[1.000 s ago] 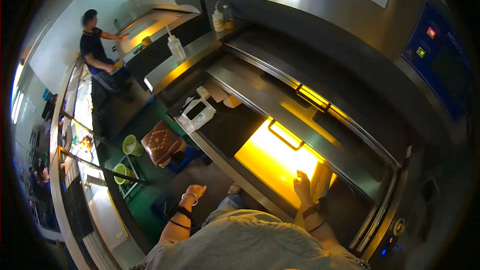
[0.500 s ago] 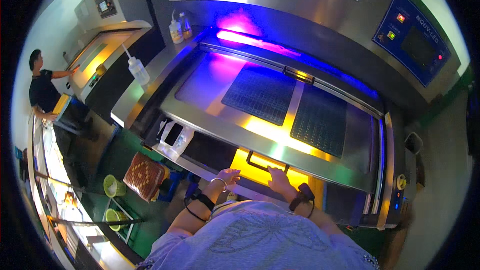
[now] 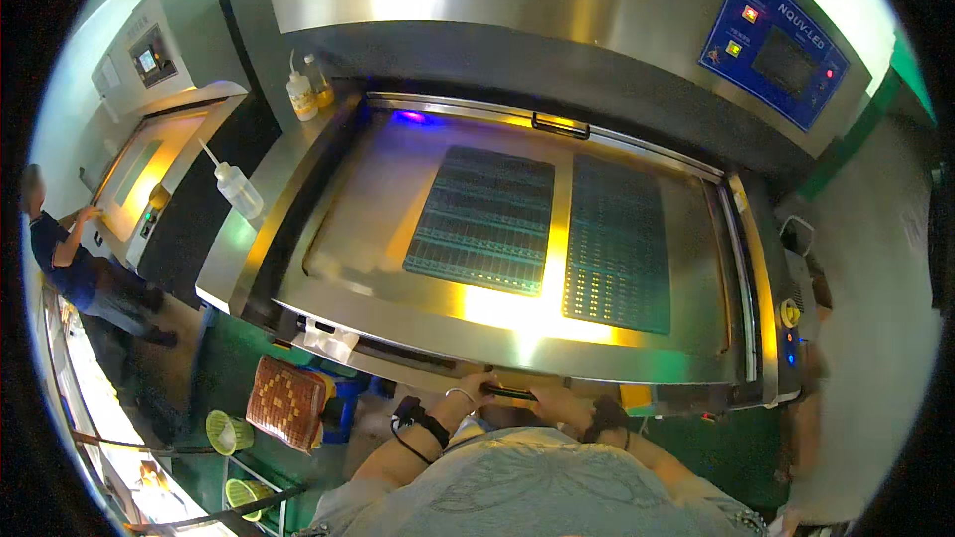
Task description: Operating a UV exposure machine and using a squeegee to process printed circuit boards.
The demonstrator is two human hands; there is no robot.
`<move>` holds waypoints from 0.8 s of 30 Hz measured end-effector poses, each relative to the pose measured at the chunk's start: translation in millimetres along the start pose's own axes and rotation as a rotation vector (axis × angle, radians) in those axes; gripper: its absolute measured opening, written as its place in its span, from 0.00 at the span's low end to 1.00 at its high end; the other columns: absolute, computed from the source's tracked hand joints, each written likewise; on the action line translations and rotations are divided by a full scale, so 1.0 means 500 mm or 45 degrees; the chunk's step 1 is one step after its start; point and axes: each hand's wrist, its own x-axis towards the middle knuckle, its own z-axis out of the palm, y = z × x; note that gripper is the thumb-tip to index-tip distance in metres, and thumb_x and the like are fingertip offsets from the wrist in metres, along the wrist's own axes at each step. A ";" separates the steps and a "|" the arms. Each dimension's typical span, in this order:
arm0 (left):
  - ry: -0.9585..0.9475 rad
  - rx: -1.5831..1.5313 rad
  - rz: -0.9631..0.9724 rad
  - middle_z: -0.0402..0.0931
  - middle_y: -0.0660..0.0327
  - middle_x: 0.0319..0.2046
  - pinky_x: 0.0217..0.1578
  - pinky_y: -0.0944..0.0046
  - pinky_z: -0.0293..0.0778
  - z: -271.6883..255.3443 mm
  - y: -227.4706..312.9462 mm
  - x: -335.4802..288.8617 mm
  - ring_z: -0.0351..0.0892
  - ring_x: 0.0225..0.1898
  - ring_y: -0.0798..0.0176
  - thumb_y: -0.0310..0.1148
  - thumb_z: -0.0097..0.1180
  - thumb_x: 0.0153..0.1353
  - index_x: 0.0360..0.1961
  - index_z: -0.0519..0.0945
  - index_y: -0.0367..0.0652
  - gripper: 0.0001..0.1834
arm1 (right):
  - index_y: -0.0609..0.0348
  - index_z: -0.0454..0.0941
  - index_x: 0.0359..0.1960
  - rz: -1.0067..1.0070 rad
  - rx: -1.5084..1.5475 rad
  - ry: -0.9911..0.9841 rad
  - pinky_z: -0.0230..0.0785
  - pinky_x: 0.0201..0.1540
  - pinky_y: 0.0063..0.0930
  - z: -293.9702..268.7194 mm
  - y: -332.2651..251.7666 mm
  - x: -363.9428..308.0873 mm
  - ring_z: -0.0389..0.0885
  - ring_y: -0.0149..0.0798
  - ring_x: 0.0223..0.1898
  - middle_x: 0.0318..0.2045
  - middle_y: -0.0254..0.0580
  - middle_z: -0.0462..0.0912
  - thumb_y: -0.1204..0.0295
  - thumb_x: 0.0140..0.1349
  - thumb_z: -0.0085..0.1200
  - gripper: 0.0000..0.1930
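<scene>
My left hand (image 3: 476, 387) and my right hand (image 3: 557, 406) are both closed on the black bar handle (image 3: 509, 392) at the front of a metal exposure-machine tray (image 3: 388, 316), close to my body. On the tray lie two dark green, rectangular circuit board panels: the left panel (image 3: 482, 219) has a striped pattern, the right panel (image 3: 619, 244) has rows of small dots. They lie apart, with a strip of bright metal between them. My arms wear black bands near the wrists.
A squeeze bottle (image 3: 239, 189) stands on the left ledge, with two more bottles (image 3: 301, 97) behind it. A blue control panel (image 3: 776, 45) is at the upper right. Left below are a woven-covered seat (image 3: 288, 401) and green baskets (image 3: 229, 432). A person (image 3: 70, 249) works at another machine.
The tray with both panels has slid out toward me, along with the handle. My left hand has closed on the handle beside the right. The violet glow has shrunk to a small spot.
</scene>
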 end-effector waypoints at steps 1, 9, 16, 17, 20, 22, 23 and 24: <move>-0.010 -0.007 0.003 0.74 0.61 0.27 0.27 0.65 0.72 0.005 0.039 -0.011 0.71 0.26 0.64 0.38 0.54 0.55 0.30 0.75 0.44 0.09 | 0.63 0.72 0.38 0.012 0.000 0.002 0.69 0.35 0.44 0.000 0.001 -0.005 0.77 0.56 0.34 0.33 0.57 0.77 0.67 0.53 0.46 0.14; 0.283 -1.197 -0.994 0.75 0.60 0.28 0.30 0.64 0.73 -0.007 0.131 -0.044 0.74 0.28 0.61 0.35 0.52 0.55 0.32 0.75 0.39 0.10 | 0.62 0.72 0.38 -0.122 0.056 -0.164 0.68 0.38 0.43 -0.079 -0.067 -0.080 0.75 0.55 0.35 0.32 0.56 0.76 0.67 0.51 0.49 0.14; 0.021 -1.135 -0.727 0.77 0.54 0.37 0.38 0.63 0.74 -0.108 0.456 -0.047 0.77 0.38 0.60 0.36 0.54 0.54 0.44 0.73 0.32 0.20 | 0.56 0.73 0.38 -0.348 0.031 -0.098 0.68 0.33 0.41 -0.321 -0.174 -0.186 0.76 0.52 0.32 0.29 0.51 0.77 0.63 0.52 0.52 0.14; -0.079 -1.181 -0.633 0.76 0.54 0.38 0.40 0.62 0.73 -0.125 0.502 -0.041 0.77 0.39 0.59 0.37 0.55 0.53 0.47 0.71 0.31 0.24 | 0.55 0.74 0.39 -0.357 0.043 -0.059 0.68 0.31 0.41 -0.357 -0.190 -0.197 0.76 0.52 0.29 0.27 0.50 0.77 0.62 0.52 0.53 0.15; -0.367 -1.118 -0.344 0.75 0.51 0.41 0.46 0.61 0.71 -0.174 0.580 -0.002 0.76 0.43 0.57 0.42 0.56 0.53 0.53 0.65 0.29 0.33 | 0.53 0.75 0.40 -0.402 -0.083 0.166 0.68 0.27 0.39 -0.482 -0.257 -0.243 0.76 0.51 0.24 0.23 0.47 0.77 0.58 0.51 0.56 0.18; -0.289 -1.123 -0.201 0.75 0.47 0.41 0.49 0.52 0.68 -0.182 0.596 0.015 0.75 0.45 0.49 0.47 0.58 0.51 0.53 0.66 0.31 0.35 | 0.54 0.77 0.37 -0.512 -0.239 0.465 0.67 0.25 0.35 -0.535 -0.264 -0.255 0.76 0.47 0.22 0.24 0.44 0.79 0.62 0.45 0.61 0.17; -0.309 -1.132 -0.070 0.75 0.47 0.42 0.50 0.52 0.68 -0.193 0.601 0.025 0.75 0.46 0.48 0.46 0.58 0.51 0.53 0.66 0.32 0.34 | 0.55 0.77 0.37 -0.555 -0.285 0.610 0.66 0.27 0.34 -0.560 -0.267 -0.258 0.76 0.46 0.23 0.24 0.43 0.79 0.64 0.43 0.62 0.17; -0.350 -1.142 0.062 0.75 0.46 0.42 0.51 0.51 0.67 -0.207 0.625 0.050 0.74 0.46 0.47 0.45 0.57 0.52 0.54 0.66 0.33 0.33 | 0.56 0.78 0.36 -0.577 -0.337 0.767 0.66 0.28 0.33 -0.582 -0.271 -0.268 0.76 0.45 0.23 0.25 0.41 0.79 0.65 0.41 0.64 0.18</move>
